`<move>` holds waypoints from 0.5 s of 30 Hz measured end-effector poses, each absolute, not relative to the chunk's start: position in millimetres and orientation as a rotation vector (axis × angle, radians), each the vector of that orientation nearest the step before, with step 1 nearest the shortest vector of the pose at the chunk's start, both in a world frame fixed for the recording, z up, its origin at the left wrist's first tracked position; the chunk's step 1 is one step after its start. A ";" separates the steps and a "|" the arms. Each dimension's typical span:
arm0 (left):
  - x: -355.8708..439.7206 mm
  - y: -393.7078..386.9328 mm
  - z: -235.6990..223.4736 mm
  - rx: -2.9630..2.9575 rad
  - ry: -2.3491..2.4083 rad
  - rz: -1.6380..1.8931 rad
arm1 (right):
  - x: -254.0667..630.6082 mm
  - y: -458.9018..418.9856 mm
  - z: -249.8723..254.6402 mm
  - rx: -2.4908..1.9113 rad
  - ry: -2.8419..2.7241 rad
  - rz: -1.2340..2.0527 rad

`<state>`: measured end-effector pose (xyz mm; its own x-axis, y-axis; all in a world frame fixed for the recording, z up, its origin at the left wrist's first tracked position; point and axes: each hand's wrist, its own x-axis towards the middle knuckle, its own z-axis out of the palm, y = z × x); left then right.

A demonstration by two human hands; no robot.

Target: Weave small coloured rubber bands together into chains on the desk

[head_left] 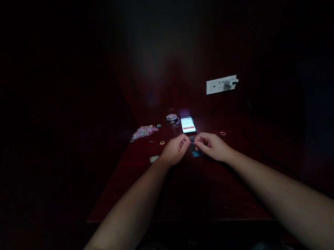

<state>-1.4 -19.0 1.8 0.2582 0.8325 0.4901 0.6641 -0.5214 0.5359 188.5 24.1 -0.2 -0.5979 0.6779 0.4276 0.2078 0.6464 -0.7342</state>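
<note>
Close together over the dark red table, my left hand (177,148) and my right hand (211,145) are both closed in a pinch. A thin, pale bluish elastic band (192,142) stretches between their fingertips. Just beyond the fingers lies a grey hair band (191,138), below the lit phone (189,125). A small heap of blue bands (197,154) sits under my right hand, partly covered by it. Beside my left wrist is a heap of cream bands (154,159). One yellow band (162,143) lies left of my left hand.
A large pile of mixed coloured bands (144,132) spreads at the table's left edge. Behind it stands a clear lidded jar (172,121). A pink band (222,133) lies at the right. On the wall is a white socket panel (220,85) with a plugged-in charger (231,82). The surroundings are very dark.
</note>
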 end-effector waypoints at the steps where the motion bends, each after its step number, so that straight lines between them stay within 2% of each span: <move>1: -1.2 -19.2 1.9 2.312 1.407 1.108 | 188.4 23.7 0.2 -0.683 -2.143 0.841; 15: -0.3 -21.0 6.6 2.379 1.388 1.065 | 186.3 21.5 1.0 -0.629 -2.094 0.924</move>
<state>-0.3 -21.0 6.6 0.3042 0.8182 0.4879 0.6826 -0.5444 0.4874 186.3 21.5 1.0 -0.5984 0.6724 0.4356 0.1316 0.6188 -0.7745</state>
